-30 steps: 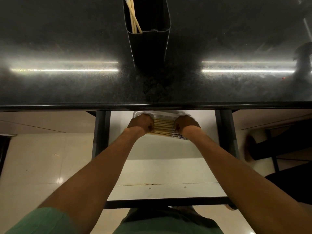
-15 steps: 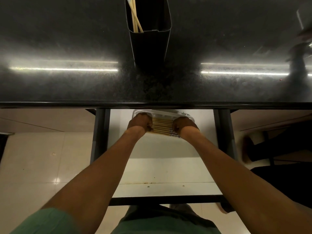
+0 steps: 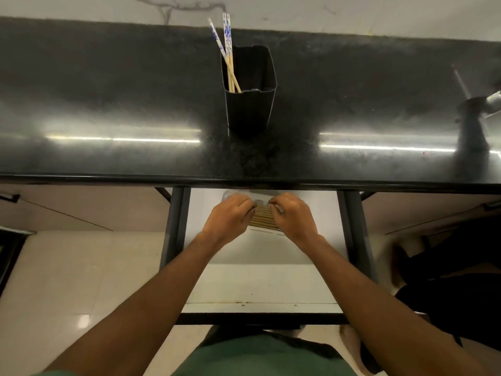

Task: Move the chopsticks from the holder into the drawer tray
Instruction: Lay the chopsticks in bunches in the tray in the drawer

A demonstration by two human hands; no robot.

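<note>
A black square holder (image 3: 250, 104) stands upright on the dark counter, with three chopsticks (image 3: 227, 54), blue-patterned at the tops, leaning in its left corner. Below the counter edge a white drawer (image 3: 260, 256) is pulled out. At its back lies a clear plastic tray (image 3: 256, 196) holding a row of several wooden chopsticks (image 3: 263, 217). My left hand (image 3: 229, 219) and my right hand (image 3: 294, 217) rest on that row, fingers curled over the sticks, covering both ends. The tray's far side is hidden under the counter.
The polished black counter (image 3: 108, 104) spans the view and ends at a white marble wall (image 3: 325, 12). A metal object (image 3: 477, 109) sits at the counter's far right. Dark drawer rails (image 3: 174, 229) flank the drawer. A dark shape (image 3: 447, 267) lies on the floor at the right.
The view has tilted up, showing the whole holder and the wall. Both hands have moved closer together over the chopsticks in the tray.
</note>
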